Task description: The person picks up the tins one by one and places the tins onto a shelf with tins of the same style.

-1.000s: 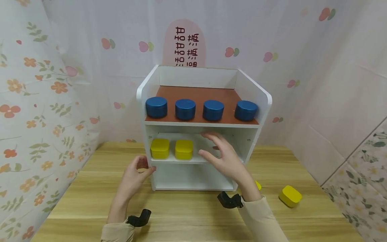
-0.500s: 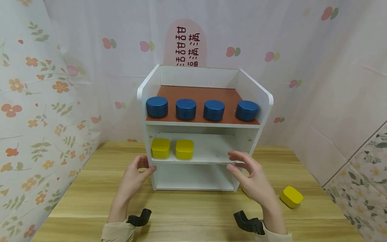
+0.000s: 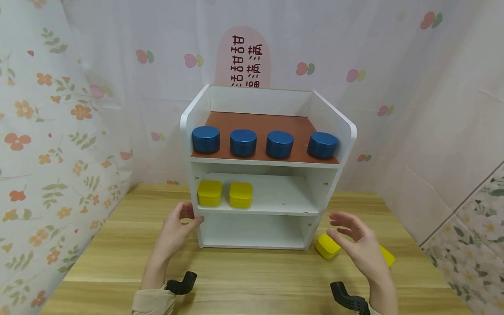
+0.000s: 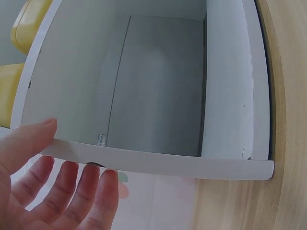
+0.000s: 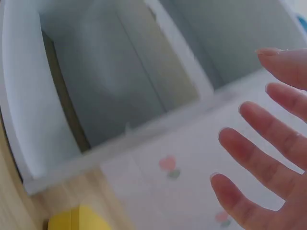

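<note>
A white shelf unit (image 3: pixel 256 210) stands on the wooden table. My left hand (image 3: pixel 176 228) holds its left side panel; in the left wrist view the thumb (image 4: pixel 36 139) lies on the inner side and the fingers (image 4: pixel 88 194) on the outer. Two yellow boxes (image 3: pixel 210 194) with rounded corners sit at the left of the middle shelf. To the right of the unit, my right hand (image 3: pixel 362 247) hovers with loosely bent, spread fingers and nothing in them. Near it on the table lie a yellow box (image 3: pixel 327 246) and another yellow box (image 3: pixel 387 256), partly hidden by the hand.
Several round blue tins (image 3: pixel 243 143) stand in a row along the front of the brown top shelf (image 3: pixel 257 121). Behind the unit hangs a patterned curtain (image 3: pixel 157 100), which also lines the sides. The wooden table (image 3: pixel 244 280) extends in front.
My right hand has moved from the middle shelf down and to the right, out over the table by the loose yellow boxes. My left hand has stayed at the side panel.
</note>
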Tool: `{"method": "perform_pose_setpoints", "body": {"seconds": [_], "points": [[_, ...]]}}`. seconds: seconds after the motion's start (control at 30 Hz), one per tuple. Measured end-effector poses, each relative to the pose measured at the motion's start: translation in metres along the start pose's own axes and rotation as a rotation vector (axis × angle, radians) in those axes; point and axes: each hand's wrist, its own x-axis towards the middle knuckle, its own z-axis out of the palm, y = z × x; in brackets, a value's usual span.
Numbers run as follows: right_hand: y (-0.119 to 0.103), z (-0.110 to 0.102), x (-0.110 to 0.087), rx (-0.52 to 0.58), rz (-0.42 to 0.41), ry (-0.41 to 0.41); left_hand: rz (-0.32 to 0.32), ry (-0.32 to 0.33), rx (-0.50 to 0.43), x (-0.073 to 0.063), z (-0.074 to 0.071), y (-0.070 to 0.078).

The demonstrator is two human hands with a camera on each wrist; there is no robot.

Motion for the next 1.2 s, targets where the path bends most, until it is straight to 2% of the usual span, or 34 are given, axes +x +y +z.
{"method": "perform_pose_setpoints", "body": {"seconds": [0.2, 0.3, 0.5, 0.67, 0.93, 1.1, 1.2], "points": [[0.026, -0.010, -0.006, -0.081, 0.153, 0.010, 0.011, -0.005, -0.002, 0.000, -0.001, -0.001], [0.038, -0.012, -0.006, -0.127, 0.226, -0.022, 0.020, -0.003, -0.004, 0.001, 0.000, -0.001], [0.060, -0.010, -0.010, -0.131, 0.355, -0.127, 0.014, -0.003, 0.000, 0.001, 0.001, -0.001], [0.068, -0.009, -0.010, -0.104, 0.396, -0.146, 0.010, 0.000, -0.004, 0.000, 0.000, -0.001], [0.077, -0.008, -0.010, -0.166, 0.428, -0.153, 0.018, 0.011, 0.003, 0.000, -0.002, 0.000], [0.084, -0.007, -0.013, -0.202, 0.492, -0.222, 0.019, 0.012, 0.000, 0.001, -0.001, 0.000], [0.088, -0.004, -0.015, -0.219, 0.503, -0.269, 0.012, 0.012, -0.004, 0.001, 0.000, 0.000]]}}
